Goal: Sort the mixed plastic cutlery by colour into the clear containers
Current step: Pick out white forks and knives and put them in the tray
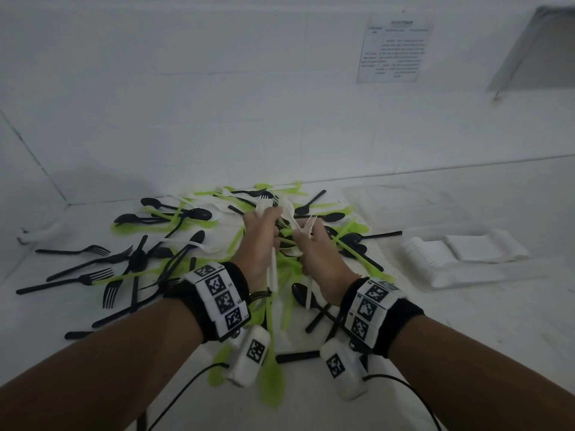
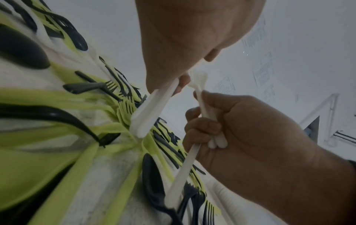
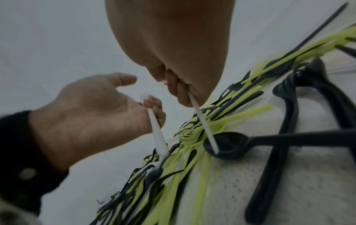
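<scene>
Black, lime-green and white plastic cutlery lies mixed in a pile (image 1: 174,244) on the white table. Over the pile's middle, my left hand (image 1: 264,225) grips a few white pieces (image 1: 273,272), fork tines up and handles hanging down. Close beside it, my right hand (image 1: 308,244) grips white forks (image 1: 308,290) the same way. The left wrist view shows the left hand's white handles (image 2: 148,112) and the right hand (image 2: 250,129) curled round its white bundle (image 2: 183,175). In the right wrist view a white handle (image 3: 204,123) pokes out of my right fist, and the left hand (image 3: 92,114) pinches another (image 3: 158,134).
At the right of the table stand low clear containers (image 1: 401,203); one (image 1: 485,278) holds a row of white cutlery (image 1: 420,253) and a white folded piece. A wall rises behind the table, with a printed sheet (image 1: 395,51). Cables trail from both wrist cameras.
</scene>
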Demonstrator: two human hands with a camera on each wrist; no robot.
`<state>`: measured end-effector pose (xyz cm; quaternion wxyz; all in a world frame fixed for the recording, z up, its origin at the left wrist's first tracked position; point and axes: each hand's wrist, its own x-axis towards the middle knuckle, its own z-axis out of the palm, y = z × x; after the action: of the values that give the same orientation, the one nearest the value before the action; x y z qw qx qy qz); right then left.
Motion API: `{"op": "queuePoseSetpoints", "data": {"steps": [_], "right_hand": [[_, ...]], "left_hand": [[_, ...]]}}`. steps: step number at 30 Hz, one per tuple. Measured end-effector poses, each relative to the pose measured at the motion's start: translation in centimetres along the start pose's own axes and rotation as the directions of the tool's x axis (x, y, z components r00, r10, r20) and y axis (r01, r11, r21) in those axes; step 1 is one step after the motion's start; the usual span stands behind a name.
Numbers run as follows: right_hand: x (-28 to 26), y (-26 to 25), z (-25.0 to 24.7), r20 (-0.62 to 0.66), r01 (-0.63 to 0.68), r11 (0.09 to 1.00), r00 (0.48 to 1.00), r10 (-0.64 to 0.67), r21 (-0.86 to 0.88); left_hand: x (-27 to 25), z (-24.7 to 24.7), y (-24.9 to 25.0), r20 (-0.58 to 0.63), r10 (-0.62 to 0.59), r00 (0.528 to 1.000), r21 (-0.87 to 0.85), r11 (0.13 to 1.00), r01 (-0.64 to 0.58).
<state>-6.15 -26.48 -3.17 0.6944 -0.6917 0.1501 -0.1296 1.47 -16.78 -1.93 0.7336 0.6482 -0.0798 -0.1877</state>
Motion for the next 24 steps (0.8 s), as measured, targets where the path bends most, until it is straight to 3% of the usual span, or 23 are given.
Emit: {"op": "queuePoseSetpoints", "data": {"steps": [6,12,15,20,24], "right_hand": [[-0.5,0.8,0.9,0.056,0.051,0.997,0.997,-0.048,-0.057],[-0.5,1.3,0.6,0.099,0.011,1.000,0.995,-0.010,-0.006],[-0.5,1.1,0.4,0.083,0.015,1.000,0.996,-0.015,0.001],[0.1,1.6,0.5,0.032,0.047,0.991,0.999,-0.043,-0.129],[0.9,1.6,-0.2,-0.106,0.067,0.983,0.991,-0.086,-0.173]], "left_hand": [[0.7,0.2,-0.2,-0.124,0.015,0.992,0.031,0.999,-0.011],[0.9,-0.2,-0.5,-0.056,-0.050,0.997,0.002,0.999,0.050],[1.2,-0.4,-0.7,-0.008,-0.067,0.998,0.015,0.998,0.067],[1.5,-0.9,-0.4,-0.112,-0.090,0.990,-0.093,0.992,0.080],[1.5,-1.3,0.2,-0.134,-0.104,0.986,-0.189,0.979,0.077]]}}
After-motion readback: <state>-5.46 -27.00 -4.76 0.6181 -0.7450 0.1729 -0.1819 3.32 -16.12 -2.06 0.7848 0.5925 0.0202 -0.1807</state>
